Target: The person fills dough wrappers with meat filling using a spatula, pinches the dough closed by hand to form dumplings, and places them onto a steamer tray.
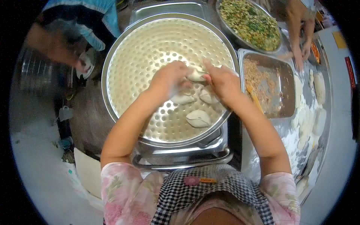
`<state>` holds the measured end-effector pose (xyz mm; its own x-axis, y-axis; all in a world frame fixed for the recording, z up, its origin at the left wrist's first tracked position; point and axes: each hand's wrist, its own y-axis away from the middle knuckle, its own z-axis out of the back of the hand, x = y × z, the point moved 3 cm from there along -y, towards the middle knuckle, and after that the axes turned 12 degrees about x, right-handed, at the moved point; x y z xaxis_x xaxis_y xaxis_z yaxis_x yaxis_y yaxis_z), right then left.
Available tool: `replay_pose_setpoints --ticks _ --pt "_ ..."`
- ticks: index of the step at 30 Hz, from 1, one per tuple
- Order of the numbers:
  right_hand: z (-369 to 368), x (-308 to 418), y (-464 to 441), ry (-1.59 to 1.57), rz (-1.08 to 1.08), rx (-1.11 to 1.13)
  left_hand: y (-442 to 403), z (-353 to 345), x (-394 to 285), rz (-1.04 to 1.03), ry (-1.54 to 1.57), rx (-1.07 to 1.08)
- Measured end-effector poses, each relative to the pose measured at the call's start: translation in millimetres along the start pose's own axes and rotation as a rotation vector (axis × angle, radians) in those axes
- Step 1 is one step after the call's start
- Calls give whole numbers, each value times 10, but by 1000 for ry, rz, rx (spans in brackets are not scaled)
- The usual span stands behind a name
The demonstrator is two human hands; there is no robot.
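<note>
Right hand (224, 83) pinching dumpling (197, 77) | left hand (167, 81) blurring alongside, grip unclear | risk: slack hold dropping it onto neighbouring dumplings (198, 118)

White oval dough dumplings (198, 118) lie on a round silver metal tray (146, 60), left of a rectangular silver metal pan (288, 80) with a round silver metal bowl (224, 24) behind it.

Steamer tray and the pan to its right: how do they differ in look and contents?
The steamer tray is round; the pan is rectangular. The tray is wider than the pan. The tray holds whitish dumplings; the pan holds a pinkish-brown mix. Both look like shiny metal.
</note>
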<state>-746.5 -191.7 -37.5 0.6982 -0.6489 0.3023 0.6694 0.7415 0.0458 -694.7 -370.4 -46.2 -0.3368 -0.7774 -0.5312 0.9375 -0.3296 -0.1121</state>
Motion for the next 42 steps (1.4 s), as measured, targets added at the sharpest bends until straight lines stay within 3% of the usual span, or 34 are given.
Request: replay_pose_setpoints --ticks 1,4,6,7,8,10,12,18,19,22,24,25,27,30,33,34,37,42 --pt "146 43 82 38 -84 62 21 31 -176 7 34 204" --pt "254 -15 332 -76 -327 229 -34 -42 -432 420 255 479" --pt "155 -69 716 -10 -140 105 -47 -293 -328 358 41 498" --pt "109 -74 845 -94 -178 152 -34 -235 -379 381 106 511" --pt "15 -34 990 16 -115 -41 29 -113 -523 161 -70 512" --pt "155 -110 1401 -30 -97 -71 111 -290 -497 -117 -504 512" --pt "193 -135 1728 -42 -158 -84 139 -258 -604 -162 -696 659" --pt "100 -468 2816 -200 -410 -54 103 -276 -606 -133 -752 675" --pt "31 -545 3021 -191 -448 -63 75 -316 -492 -83 -765 786" --pt "129 -655 3627 -364 -639 -67 -411 -150 -1724 -70 -590 695" --pt "163 -711 4049 -452 -716 -184 -750 -429 -2589 -170 -203 701" --pt "172 -735 4262 -463 -763 -180 -914 -776 -2878 -441 -26 612" --pt "148 -738 4638 -496 -850 -178 -1277 -1348 -3693 -246 154 769" --pt "156 -685 5200 -542 -991 -195 -2034 -2764 -3985 -342 129 546" --pt "163 -645 5687 -616 -1115 -196 -2418 -3362 -4393 -248 -44 420" --pt "95 -650 5844 -622 -1124 -223 -2499 -3496 -4444 -208 -96 392" --pt "-106 -728 6161 -657 -1122 -266 -2665 -3799 -4374 -346 -129 228" --pt "-77 -1034 6084 -678 -1039 -302 -3329 -3379 -3961 -29 -279 235"
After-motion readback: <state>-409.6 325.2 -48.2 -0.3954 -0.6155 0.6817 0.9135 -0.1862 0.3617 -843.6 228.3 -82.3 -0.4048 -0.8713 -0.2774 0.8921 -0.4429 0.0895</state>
